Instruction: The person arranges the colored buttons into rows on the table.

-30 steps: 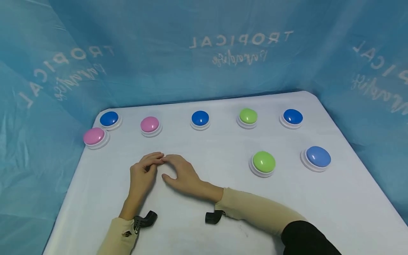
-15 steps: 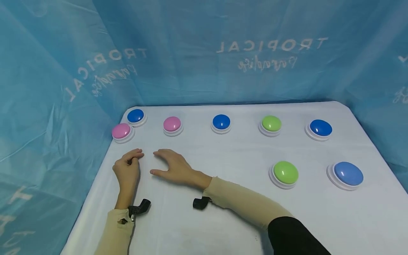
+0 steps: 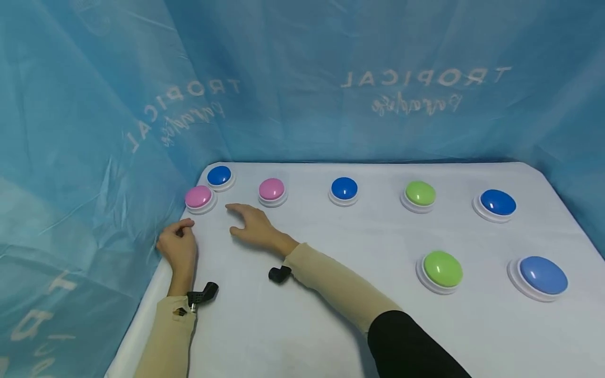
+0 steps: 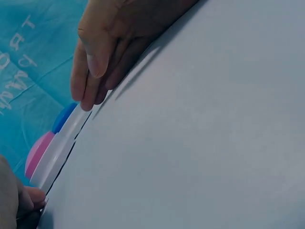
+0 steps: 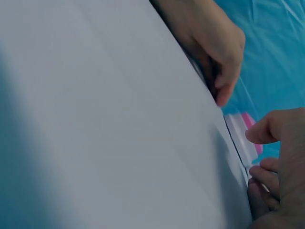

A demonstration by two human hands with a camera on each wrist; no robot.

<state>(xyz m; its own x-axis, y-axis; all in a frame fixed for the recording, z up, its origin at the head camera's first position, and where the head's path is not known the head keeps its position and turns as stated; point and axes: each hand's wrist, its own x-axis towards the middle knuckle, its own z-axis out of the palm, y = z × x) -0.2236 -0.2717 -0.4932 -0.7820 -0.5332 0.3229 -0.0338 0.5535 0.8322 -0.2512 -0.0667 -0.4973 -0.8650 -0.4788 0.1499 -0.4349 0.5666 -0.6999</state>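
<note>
My left hand (image 3: 177, 252) is low at the table's left edge, fingers loosely bent and holding nothing. Just beyond its fingertips is a pink push button (image 3: 198, 197) in a white round base, with a blue push button (image 3: 219, 175) right behind it. My right hand (image 3: 257, 227) reaches leftward over the table, thumb apart from extended fingers, nothing in it. Its fingertips point toward those two, and a second pink button (image 3: 271, 189) lies just beyond it. In the left wrist view, the right hand (image 4: 107, 47) overlaps the end of the blue button's base.
Farther right on the white table (image 3: 331, 273) stand a blue button (image 3: 344, 188), a green button (image 3: 420, 193) and another blue button (image 3: 498, 202). Nearer are a green button (image 3: 442, 269) and a lighter blue button (image 3: 543, 275). A blue printed curtain (image 3: 293, 115) borders the table.
Both hands, whose fingertips met one second ago, have come apart. The left moved toward the left edge; the right moved forward toward the left-hand buttons. The head view has swung left.
</note>
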